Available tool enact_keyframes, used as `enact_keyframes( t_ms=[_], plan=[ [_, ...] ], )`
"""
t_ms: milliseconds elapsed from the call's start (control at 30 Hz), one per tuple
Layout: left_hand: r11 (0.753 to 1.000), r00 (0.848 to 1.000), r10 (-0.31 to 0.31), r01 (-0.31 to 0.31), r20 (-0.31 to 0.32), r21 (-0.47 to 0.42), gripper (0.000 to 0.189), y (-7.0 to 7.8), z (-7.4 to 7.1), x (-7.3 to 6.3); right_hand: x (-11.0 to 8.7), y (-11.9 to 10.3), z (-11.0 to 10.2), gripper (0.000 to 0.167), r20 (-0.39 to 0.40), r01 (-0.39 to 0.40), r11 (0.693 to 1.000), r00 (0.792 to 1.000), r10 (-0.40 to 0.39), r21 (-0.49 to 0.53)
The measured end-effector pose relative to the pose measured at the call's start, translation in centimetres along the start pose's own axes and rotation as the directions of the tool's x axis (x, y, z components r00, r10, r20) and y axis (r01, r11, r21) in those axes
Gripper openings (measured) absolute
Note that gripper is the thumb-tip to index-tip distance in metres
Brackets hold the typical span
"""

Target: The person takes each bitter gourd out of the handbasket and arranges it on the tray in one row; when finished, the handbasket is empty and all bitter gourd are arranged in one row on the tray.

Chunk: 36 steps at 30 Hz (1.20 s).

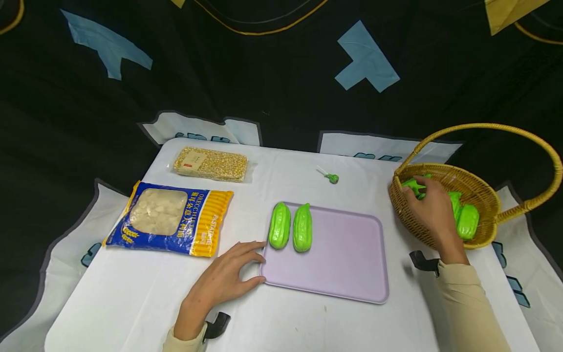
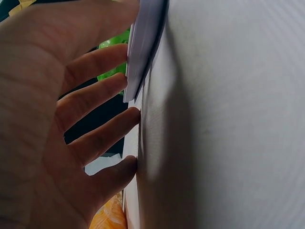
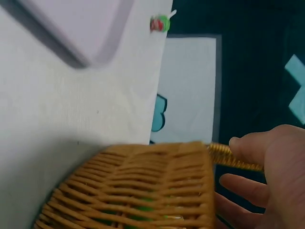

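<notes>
My left hand (image 1: 226, 274) lies at the left edge of a pale purple tray (image 1: 338, 259), fingers spread and lightly bent, with fingertips at its rim. In the left wrist view, the fingers (image 2: 102, 90) reach that rim. Two ridged, bright green gourd-like vegetables (image 1: 279, 226) lie side by side on the tray's left part. My right hand (image 1: 433, 210) reaches over the near rim of a wicker basket (image 1: 488, 195), its fingertips at a green piece (image 1: 413, 186). Thumb and fingers stand apart in the right wrist view, where the basket wall hides what lies inside.
More green vegetables (image 1: 467, 222) lie in the basket, under its tall arched handle (image 1: 488, 126). A lollipop (image 1: 333, 178) in green wrapping lies behind the tray. To the left are a blue and yellow pasta bag (image 1: 169, 217) and a packet of corn kernels (image 1: 211, 164).
</notes>
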<state>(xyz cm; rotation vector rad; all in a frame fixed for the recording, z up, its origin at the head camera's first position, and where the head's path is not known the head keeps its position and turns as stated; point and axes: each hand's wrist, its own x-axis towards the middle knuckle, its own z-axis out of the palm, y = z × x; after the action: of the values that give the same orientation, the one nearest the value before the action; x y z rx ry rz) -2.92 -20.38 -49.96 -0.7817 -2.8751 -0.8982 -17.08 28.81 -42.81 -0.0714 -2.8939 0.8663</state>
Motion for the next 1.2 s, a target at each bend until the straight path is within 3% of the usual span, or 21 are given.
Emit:
enact_keyframes(
  t_ms=[333,700,900,1200],
  plan=[
    [1.000,1.000,0.008,-0.008,-0.009,-0.010,0.035,0.0,0.0,-0.1,2.0,1.3,-0.3,0.069,0.088,-0.057,0.995,0.994,0.064,-0.083],
    [1.000,1.000,-0.003,0.003,0.006,-0.010,0.033,-0.1,0.0,0.0,3.7,2.2,0.0,0.073,0.103,-0.119,0.980,0.985,0.136,-0.159],
    [1.000,1.000,0.000,0.000,0.004,-0.012,0.034,-0.2,0.1,0.0,4.1,2.8,-0.1,0.077,0.121,-0.113,0.974,0.983,0.138,-0.199],
    [1.000,1.000,0.000,0.000,0.000,-0.005,0.034,-0.2,0.0,0.0,5.0,3.9,-0.5,0.087,0.222,-0.091,0.972,0.965,0.140,-0.217]
  ],
)
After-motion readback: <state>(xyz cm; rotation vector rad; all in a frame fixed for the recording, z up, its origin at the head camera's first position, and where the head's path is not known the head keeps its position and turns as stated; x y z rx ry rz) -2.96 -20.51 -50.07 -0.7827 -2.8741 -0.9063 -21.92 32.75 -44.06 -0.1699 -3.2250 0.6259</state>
